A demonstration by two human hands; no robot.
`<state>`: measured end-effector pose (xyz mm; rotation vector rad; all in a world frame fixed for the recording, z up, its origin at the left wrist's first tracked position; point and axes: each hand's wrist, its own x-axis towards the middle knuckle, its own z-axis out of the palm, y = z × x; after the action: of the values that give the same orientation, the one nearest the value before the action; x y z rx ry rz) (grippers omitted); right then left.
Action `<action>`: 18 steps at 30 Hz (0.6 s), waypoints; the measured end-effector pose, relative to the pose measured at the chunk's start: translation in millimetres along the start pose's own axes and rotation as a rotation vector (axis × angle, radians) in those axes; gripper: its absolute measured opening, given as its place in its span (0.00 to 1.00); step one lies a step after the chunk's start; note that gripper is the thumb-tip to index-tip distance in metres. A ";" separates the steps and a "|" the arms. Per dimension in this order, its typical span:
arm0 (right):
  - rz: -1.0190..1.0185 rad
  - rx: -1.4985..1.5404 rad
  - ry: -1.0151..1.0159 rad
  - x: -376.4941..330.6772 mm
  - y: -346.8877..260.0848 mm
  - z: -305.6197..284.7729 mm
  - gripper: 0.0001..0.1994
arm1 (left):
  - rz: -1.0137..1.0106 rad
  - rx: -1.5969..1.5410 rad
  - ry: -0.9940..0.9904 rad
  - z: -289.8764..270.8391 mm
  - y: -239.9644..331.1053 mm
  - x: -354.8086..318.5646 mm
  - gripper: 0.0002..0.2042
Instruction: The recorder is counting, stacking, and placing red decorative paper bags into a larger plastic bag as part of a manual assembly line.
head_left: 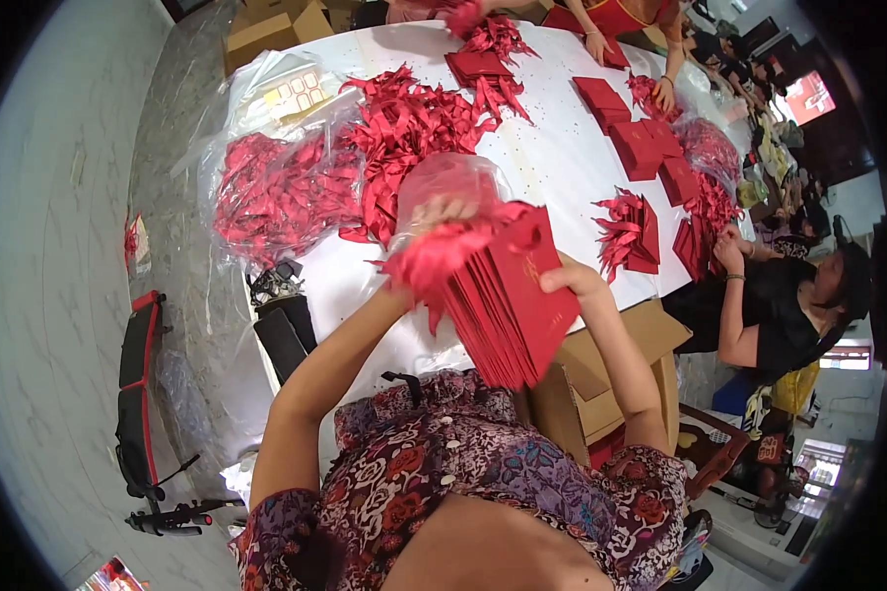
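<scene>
A thick stack of flat red paper bags point(503, 300) with red ribbon handles hangs tilted over the table's near edge. My right hand point(574, 280) grips its right side, thumb on the front face and fingers behind. At the ribbon end, my left hand point(442, 213) is smeared by motion and partly hidden behind the red ribbons point(443, 248), so its grip does not show. Just beyond it lies a clear plastic bag point(455, 175). A big heap of red ribbons point(404, 123) spreads farther back, beside a plastic bag of red ribbons point(286, 192) at the left.
Stacks of red bags point(646, 148) lie on the right of the white table point(547, 138). A co-worker in black point(784, 310) sits at the right; other people's hands work at the far edge. An open cardboard box point(601, 379) stands by my right arm, a black case point(286, 335) at the left.
</scene>
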<state>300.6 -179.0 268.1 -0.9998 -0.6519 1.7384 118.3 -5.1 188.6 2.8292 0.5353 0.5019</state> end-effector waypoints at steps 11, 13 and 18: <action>-0.145 0.029 0.256 84.5 -40.2 -34.1 0.28 | -0.122 -0.283 0.070 -36.7 32.9 1.5 0.24; -0.153 0.049 0.197 73.1 -38.0 -36.0 0.30 | -0.237 -0.380 0.020 -36.1 28.8 1.8 0.23; -0.180 0.033 0.044 35.0 -15.6 -31.3 0.33 | -0.044 -0.279 -0.036 -29.4 15.9 -7.8 0.22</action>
<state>329.0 -141.5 252.9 -0.9253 -0.6618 1.5608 105.6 -18.3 217.7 2.5505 0.4778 0.4753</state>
